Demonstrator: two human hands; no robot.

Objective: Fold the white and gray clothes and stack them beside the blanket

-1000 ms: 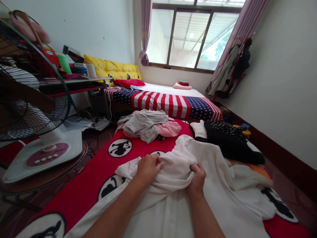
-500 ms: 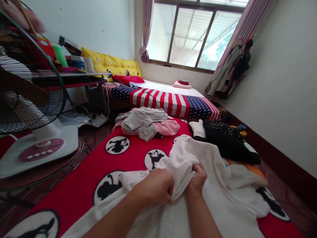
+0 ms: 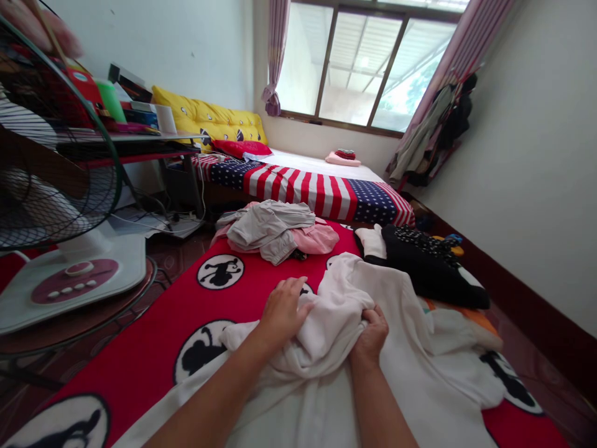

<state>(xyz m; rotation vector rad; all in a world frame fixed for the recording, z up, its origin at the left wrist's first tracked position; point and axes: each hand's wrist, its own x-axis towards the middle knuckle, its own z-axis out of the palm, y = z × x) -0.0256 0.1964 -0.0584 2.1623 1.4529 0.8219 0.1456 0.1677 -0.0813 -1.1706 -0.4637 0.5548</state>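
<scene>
A white shirt (image 3: 410, 367) lies spread over a red blanket (image 3: 153, 348) with black figures in white circles. Its upper part is bunched up in the middle. My right hand (image 3: 373, 330) is closed on the right edge of this bunched cloth. At the bunch's left side, my left hand (image 3: 284, 314) is open, its fingers stretched forward and its thumb apart, resting by the fabric. One sleeve of the shirt reaches out to the right.
Beyond the shirt sits a heap of grey and pink clothes (image 3: 275, 230). Folded black clothes (image 3: 420, 264) lie at the right. A fan (image 3: 69, 249) stands on a round stool at the left. Farther back is a bed (image 3: 317, 186) below a window.
My left hand has let go of the cloth, opened, and moved slightly up and left. The right hand keeps its hold in nearly the same place.
</scene>
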